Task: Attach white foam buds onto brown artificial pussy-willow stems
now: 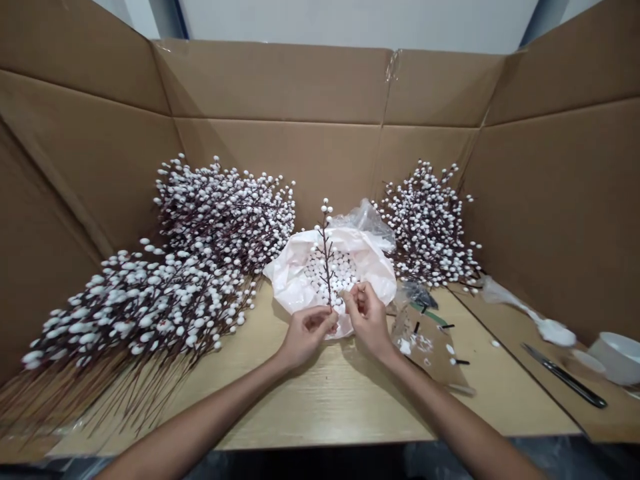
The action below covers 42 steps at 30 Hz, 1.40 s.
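My left hand [304, 337] pinches the lower end of a brown artificial berry stem [327, 260], which stands upright in front of me. A few white berries sit at its tip, while the side twigs below look mostly bare. My right hand [369, 319] is just right of the stem, thumb and fingers pressed together; what lies between them is too small to make out. Behind both hands an opened white plastic bag [287, 277] holds many loose white berries [313, 275].
Bundles of white berry stems lie at left [150, 300], back left [225, 213] and back right [425, 227]. On the right are a cardboard piece [437, 347] with small scraps, a black-handled knife [567, 379], and a white cup [617, 357]. Cardboard walls [280, 87] enclose the table.
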Each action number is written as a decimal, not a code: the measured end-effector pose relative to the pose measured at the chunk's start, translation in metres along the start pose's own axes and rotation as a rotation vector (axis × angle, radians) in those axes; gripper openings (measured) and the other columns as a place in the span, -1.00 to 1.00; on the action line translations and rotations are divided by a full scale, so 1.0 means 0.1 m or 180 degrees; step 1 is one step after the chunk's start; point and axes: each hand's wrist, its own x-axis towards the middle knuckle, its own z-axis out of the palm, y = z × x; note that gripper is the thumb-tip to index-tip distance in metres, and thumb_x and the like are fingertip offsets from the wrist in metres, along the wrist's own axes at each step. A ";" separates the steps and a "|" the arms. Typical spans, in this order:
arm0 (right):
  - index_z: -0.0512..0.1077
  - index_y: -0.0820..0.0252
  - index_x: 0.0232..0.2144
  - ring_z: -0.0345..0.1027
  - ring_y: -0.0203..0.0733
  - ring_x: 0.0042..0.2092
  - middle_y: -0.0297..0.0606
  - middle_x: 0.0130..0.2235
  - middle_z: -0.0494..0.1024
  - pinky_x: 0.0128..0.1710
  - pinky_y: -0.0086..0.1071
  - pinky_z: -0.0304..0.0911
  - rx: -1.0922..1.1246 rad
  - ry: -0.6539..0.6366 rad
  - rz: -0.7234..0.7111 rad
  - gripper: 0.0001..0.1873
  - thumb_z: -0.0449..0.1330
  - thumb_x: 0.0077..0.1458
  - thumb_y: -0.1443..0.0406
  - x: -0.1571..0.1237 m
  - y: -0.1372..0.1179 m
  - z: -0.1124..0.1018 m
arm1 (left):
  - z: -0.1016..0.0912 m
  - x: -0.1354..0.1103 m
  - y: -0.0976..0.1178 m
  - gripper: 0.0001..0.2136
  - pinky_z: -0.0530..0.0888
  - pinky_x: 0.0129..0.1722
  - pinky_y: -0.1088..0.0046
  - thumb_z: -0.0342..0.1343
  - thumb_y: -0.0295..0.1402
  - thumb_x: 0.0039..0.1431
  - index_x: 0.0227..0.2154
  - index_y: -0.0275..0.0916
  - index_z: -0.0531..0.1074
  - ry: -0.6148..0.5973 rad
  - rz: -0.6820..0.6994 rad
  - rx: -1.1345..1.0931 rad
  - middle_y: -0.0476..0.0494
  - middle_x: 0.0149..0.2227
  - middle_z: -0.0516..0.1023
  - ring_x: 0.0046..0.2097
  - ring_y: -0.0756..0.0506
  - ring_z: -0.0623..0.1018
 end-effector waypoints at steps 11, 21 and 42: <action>-0.06 0.16 -0.75 -0.17 -0.44 -0.64 -0.48 -0.72 -0.04 -0.61 -0.45 -0.19 -0.0468 -0.1397 -0.0718 -0.55 0.03 0.07 0.27 -0.37 0.11 0.15 | -0.02 0.00 -0.05 -0.69 0.35 -0.48 0.49 0.23 -0.10 -0.10 -0.54 -0.30 0.44 0.0061 0.0006 0.0068 -0.07 -0.56 0.45 -0.48 -0.03 0.42; -0.01 0.19 -0.80 -0.20 -0.45 -0.64 -0.45 -0.74 -0.04 -0.63 -0.45 -0.28 -0.0504 -0.1713 -0.0401 -0.48 -0.04 0.12 0.16 -0.33 0.14 0.16 | -0.03 0.02 -0.08 -0.75 0.34 -0.50 0.54 0.24 -0.20 -0.07 -0.55 -0.32 0.44 0.0020 0.0009 -0.0084 -0.03 -0.57 0.42 -0.49 0.01 0.41; 0.02 0.20 -0.80 -0.15 -0.46 -0.64 -0.45 -0.75 0.00 -0.62 -0.47 -0.20 -0.0698 -0.1776 -0.0537 -0.46 -0.10 0.15 0.10 -0.34 0.15 0.16 | -0.03 0.00 -0.05 -0.72 0.32 -0.49 0.53 0.22 -0.17 -0.04 -0.54 -0.34 0.44 -0.0067 0.0011 0.0000 -0.04 -0.55 0.41 -0.48 0.01 0.39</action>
